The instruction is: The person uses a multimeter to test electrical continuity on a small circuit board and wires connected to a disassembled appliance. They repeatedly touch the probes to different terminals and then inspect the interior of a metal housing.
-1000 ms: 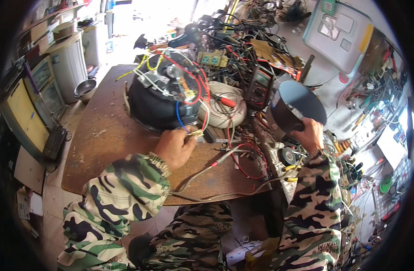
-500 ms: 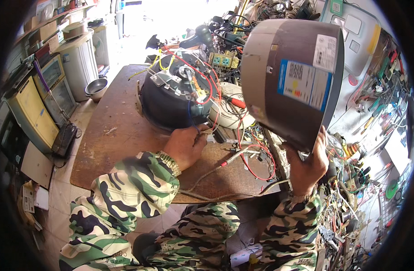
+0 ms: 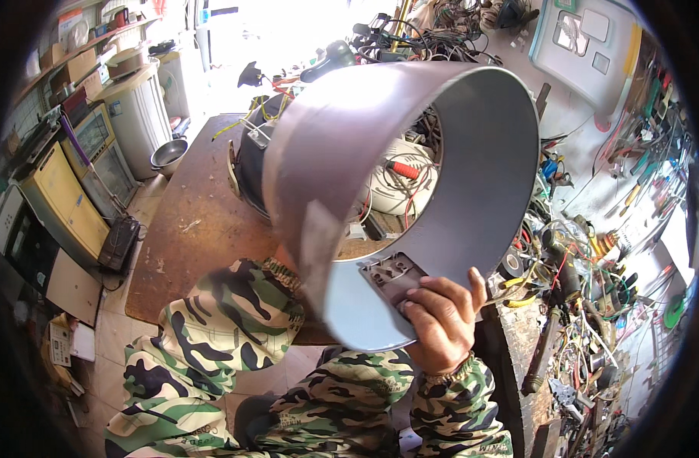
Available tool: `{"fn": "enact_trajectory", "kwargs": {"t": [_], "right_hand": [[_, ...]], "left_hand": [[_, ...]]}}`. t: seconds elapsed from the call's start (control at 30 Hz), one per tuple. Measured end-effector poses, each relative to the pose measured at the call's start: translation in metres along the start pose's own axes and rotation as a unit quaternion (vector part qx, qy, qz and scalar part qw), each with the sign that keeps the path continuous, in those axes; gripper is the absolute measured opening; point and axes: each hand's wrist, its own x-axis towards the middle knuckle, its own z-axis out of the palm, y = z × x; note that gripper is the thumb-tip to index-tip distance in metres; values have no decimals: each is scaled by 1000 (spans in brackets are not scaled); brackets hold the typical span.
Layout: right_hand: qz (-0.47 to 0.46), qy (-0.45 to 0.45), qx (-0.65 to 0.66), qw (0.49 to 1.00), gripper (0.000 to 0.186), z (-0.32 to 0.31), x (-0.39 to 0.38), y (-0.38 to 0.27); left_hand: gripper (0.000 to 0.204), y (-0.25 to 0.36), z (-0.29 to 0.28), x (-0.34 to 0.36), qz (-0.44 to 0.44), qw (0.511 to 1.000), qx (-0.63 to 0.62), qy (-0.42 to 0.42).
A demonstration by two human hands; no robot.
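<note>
Grip closed on its lower rim, our right hand (image 3: 442, 317) holds the grey shell (image 3: 487, 145) tilted over the table (image 3: 174, 248), partly covering the black pot (image 3: 247, 179); our left hand (image 3: 285, 258) is mostly hidden, its grip we cannot tell.

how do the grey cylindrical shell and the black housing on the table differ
The grey cylindrical shell is held up, tilted, by the right hand; the black housing rests on the wooden table. The shell is open at both ends, while the housing, partly hidden behind it, has a metal bracket on top. Both have curved walls.
</note>
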Motion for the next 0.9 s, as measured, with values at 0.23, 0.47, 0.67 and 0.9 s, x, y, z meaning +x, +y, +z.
{"fn": "enact_trajectory", "kwargs": {"t": [0.23,0.47,0.67,0.9], "right_hand": [[-15,17,18,1000,15,15,-8,0],[-9,23,10,1000,16,14,-15,8],[-19,14,9,1000,15,13,-21,13],[-73,20,-14,997,12,25,-22,13]], "left_hand": [[29,-17,6,6,118,991,-50,34],[45,-18,-8,9,-184,851,-439,-220],[40,-24,-14,10,-304,648,-659,-231],[40,-35,-18,12,-294,756,-539,-227]]}}
